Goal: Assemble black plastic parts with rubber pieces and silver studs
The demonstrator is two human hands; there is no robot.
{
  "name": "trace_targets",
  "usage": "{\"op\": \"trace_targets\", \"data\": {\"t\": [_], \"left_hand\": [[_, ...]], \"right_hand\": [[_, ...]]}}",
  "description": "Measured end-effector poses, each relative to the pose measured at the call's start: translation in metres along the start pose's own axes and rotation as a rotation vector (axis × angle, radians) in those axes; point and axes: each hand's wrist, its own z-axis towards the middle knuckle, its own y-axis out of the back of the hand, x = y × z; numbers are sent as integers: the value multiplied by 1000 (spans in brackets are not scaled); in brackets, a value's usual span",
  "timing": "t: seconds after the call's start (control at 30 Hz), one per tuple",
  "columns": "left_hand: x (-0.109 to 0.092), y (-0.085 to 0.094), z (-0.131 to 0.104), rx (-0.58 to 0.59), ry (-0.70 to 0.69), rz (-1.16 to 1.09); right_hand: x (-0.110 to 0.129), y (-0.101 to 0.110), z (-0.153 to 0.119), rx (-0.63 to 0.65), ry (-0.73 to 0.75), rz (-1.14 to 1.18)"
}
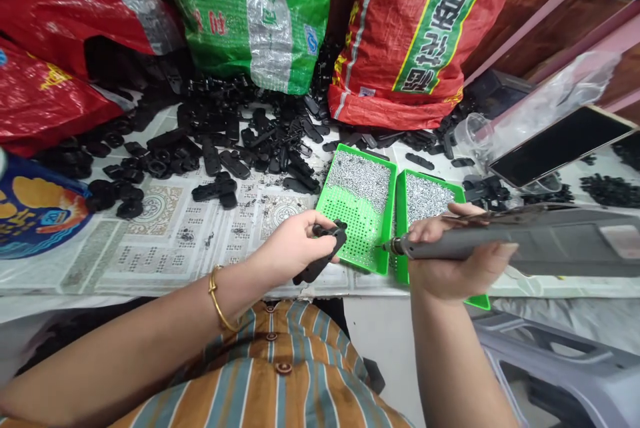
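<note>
My left hand [300, 245] is closed on a black plastic part [320, 261], held near the front edge of the table. In my right hand [450, 268] lies a grey electric screwdriver [445, 243], fingers wrapped round its body. Its bit points left, over the near right corner of a green perforated tray [345, 215] and apart from the black part. Small silvery screws [363, 175] fill the far half of that tray. Beside it, partly hidden behind my right hand, a second green tray [403, 215] holds more of these screws [427, 198].
Loose black plastic parts [235, 165] lie heaped across the back and left. Behind them stand a green sack [215, 15] and a red sack [385, 28]. A phone [565, 147] leans at the right. A blue tub [40, 208] is at left, a grey plastic stool [565, 361] at lower right.
</note>
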Motion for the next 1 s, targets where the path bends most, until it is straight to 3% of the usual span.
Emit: {"op": "trace_targets", "data": {"t": [0.23,0.67,0.87,1.0], "left_hand": [[8,-4,-4,-33,74,-213],[9,-7,-5,-66,69,-323],[14,-7,-2,-70,102,-274],[18,-6,1,-71,110,-259]], "right_hand": [[-20,6,-3,-35,-8,-36],[-25,7,-6,-37,-49,-38],[0,-4,-1,-43,43,-1],[27,-22,1,96,-3,87]]}}
